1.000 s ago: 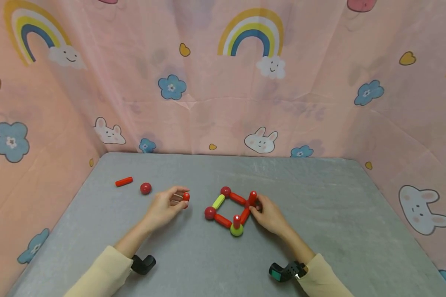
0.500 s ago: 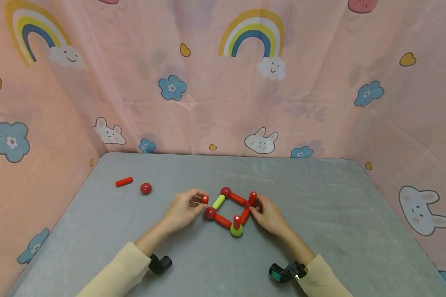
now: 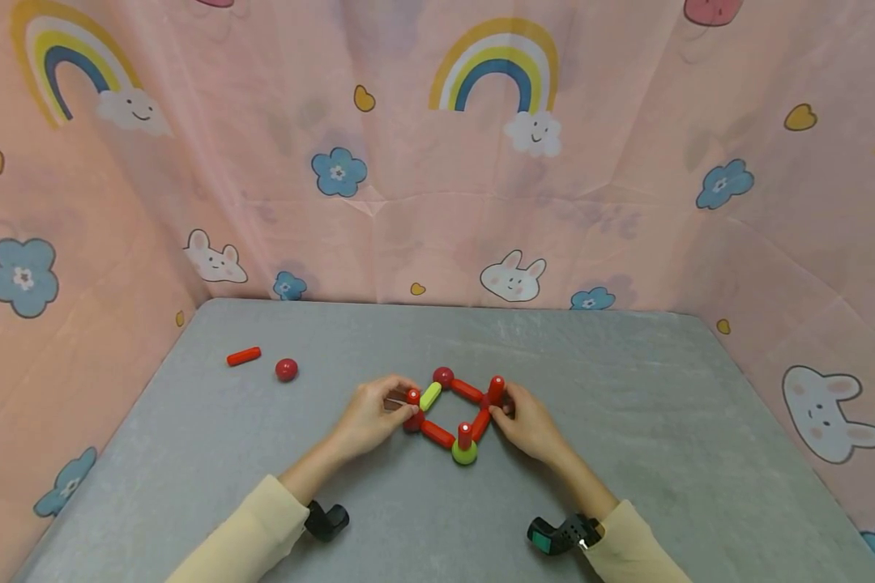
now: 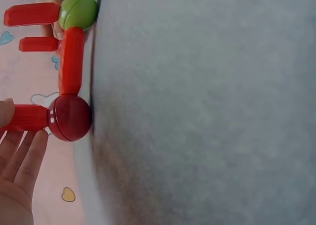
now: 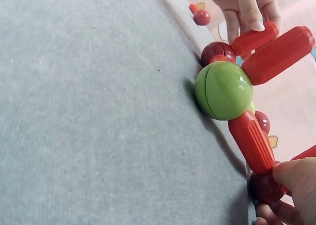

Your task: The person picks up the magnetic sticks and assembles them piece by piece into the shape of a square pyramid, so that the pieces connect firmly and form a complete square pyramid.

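Pinching 1 upright rod (image 4: pixel 29 117), end against 1 ball (image 4: pixel 70 118): left hand (image 3: pixel 373 417). Right hand (image 3: pixel 531 421) grips 2nd ball (image 5: pixel 265 187), partly hidden.

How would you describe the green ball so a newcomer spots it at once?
On the grey table, between the left hand and right hand, lies a four-sided frame. The green ball forms its near corner, lowest in the head view, with a red rod upright on top. It is the only ball that isn't red.
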The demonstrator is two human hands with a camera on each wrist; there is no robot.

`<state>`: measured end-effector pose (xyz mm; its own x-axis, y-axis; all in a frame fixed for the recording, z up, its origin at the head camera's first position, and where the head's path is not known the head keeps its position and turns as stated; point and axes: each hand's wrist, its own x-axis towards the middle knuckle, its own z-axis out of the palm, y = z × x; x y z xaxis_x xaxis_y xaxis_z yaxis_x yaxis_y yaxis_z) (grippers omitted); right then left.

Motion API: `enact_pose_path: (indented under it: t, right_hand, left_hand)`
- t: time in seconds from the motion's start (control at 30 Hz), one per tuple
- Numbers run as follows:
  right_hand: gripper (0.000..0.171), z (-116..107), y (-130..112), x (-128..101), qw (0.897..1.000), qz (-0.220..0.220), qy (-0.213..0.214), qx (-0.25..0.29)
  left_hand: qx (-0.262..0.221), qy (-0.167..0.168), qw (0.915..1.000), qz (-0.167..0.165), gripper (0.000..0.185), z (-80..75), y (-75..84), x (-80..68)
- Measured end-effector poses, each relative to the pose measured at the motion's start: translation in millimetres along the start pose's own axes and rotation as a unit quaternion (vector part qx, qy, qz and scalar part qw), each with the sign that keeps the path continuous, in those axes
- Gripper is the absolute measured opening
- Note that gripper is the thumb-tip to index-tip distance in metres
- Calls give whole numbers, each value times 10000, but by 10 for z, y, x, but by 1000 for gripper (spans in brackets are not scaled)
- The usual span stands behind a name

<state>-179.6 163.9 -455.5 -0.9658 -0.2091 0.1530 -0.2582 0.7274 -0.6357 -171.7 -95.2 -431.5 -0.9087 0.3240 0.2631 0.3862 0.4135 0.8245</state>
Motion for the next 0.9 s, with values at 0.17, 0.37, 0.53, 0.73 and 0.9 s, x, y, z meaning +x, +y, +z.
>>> enact_pose_path:
  t: [0.17,0.37,0.53,0.73,0.9]
  right_hand:
    - [19,0,-13,-5,10000,0,-1,28]
    - [20,2,-17,-11,10000,6,4,22]
    - [19,-3,-10,1,9999,-103,19,-13]
    - [17,-24,-7,57,9998,-136,-127,-29]
    - [20,-33,-14,119,9997,22,-207,-93]
  left_hand:
    - [-38,-21,10000,-53,24,2,-18,-2]
    - [-82,-45,9999,-45,24,-10,-24,-9]
    - [-41,-44,10000,-57,25,-32,-51,-24]
    - [318,-140,9993,-106,26,-50,-125,-37]
    - [667,-355,9971,-35,23,-28,-185,-33]
